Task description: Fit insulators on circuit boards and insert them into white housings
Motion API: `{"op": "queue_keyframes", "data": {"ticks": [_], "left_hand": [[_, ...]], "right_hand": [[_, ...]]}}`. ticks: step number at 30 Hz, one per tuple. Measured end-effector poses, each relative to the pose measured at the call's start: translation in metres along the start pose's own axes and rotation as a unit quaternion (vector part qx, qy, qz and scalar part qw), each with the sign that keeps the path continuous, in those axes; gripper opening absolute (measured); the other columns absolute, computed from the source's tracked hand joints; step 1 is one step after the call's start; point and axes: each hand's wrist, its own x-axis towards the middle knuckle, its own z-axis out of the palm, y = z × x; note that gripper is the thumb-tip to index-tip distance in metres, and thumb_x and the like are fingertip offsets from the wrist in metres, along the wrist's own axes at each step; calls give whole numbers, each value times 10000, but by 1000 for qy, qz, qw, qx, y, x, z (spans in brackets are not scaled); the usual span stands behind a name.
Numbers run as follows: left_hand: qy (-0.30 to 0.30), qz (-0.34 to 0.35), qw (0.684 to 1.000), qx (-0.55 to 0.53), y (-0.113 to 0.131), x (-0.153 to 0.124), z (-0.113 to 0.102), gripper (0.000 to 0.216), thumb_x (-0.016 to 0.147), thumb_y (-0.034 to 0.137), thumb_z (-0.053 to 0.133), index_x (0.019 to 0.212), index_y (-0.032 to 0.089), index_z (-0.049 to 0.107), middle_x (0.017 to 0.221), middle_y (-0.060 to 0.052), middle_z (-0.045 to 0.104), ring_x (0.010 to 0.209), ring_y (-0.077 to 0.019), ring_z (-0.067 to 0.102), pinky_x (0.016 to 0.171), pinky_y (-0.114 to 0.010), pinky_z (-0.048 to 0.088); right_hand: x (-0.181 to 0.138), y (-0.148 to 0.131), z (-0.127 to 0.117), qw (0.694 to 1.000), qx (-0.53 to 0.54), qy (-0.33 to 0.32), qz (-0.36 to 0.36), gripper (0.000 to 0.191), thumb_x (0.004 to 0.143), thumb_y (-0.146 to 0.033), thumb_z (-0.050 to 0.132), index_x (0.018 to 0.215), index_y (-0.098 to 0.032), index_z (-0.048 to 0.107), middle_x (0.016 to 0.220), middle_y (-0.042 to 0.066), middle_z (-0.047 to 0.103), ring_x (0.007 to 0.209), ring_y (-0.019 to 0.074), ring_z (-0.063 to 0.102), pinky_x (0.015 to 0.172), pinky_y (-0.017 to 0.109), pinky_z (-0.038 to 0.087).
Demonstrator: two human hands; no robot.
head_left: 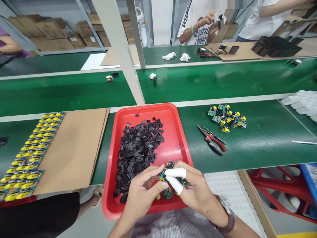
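Over the near end of the red tray [177, 138], my left hand [143, 186] pinches a small green circuit board [162, 174] between thumb and forefinger. My right hand [195, 188], with white finger cots on two fingertips, grips the same board from the other side. My fingers hide much of it. Below my hands, more circuit boards [167, 194] with yellow parts lie in the tray. A heap of small flat black pieces [138, 145] fills the tray's left side.
Red-handled pliers [211, 140] and tweezers [218, 135] lie right of the tray, near a pile of circuit boards [229, 117]. Cardboard [71, 145] with rows of boards [32, 152] is at left. Beyond runs a green conveyor [198, 81]; a co-worker [198, 29] stands across it.
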Motion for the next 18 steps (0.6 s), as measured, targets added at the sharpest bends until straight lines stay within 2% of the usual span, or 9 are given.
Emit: {"op": "queue_keyframes", "data": {"ticks": [3,6,8,10,12,15,18], "left_hand": [[-19,-38,998,-37,0,-1,0,375,749,218,892,1113,271,817,1029,-67,786,776,-173,736,646,-256,632],[-12,-51,997,-49,0,-3,0,360,762,217,887,1111,273,817,941,-45,791,707,-141,718,596,-215,607],[-2,-29,999,-42,1,-4,1,354,767,205,884,1106,284,819,999,-46,793,786,-153,739,672,-226,626],[1,-4,1000,-28,2,-6,2,362,769,191,880,1110,295,818,1091,-52,785,894,-181,753,796,-277,645],[-1,13,1000,-14,3,-8,4,362,771,186,877,1111,294,818,1122,-58,781,954,-209,757,872,-326,645],[13,35,999,-1,1,-9,8,349,777,199,873,1109,293,819,1105,-59,784,972,-220,761,884,-330,647],[24,56,997,49,-3,-9,11,350,826,235,838,1166,306,796,1120,-56,770,979,-209,758,891,-317,642]], "right_hand": [[0,1,-4,999,27,-35,-21,337,964,-121,634,1246,-277,732,890,42,661,765,170,618,667,302,527],[2,2,-10,997,53,-54,12,378,967,-157,661,1313,-303,701,953,46,716,800,173,668,709,306,568],[2,1,-11,997,59,-22,38,365,946,-172,703,1285,-308,714,973,39,746,815,174,694,742,310,584],[0,0,-10,997,66,16,44,277,920,-167,733,1164,-296,760,937,30,748,799,172,700,736,305,582],[-2,-1,-6,996,75,23,39,195,914,-157,727,1056,-278,782,905,32,736,778,172,692,704,300,574],[-5,-1,1,995,84,41,38,166,925,-174,702,1044,-258,781,906,52,733,790,183,683,704,307,577],[-3,3,5,984,133,61,104,89,913,-252,731,977,-245,793,892,50,742,782,183,695,710,297,596]]}}
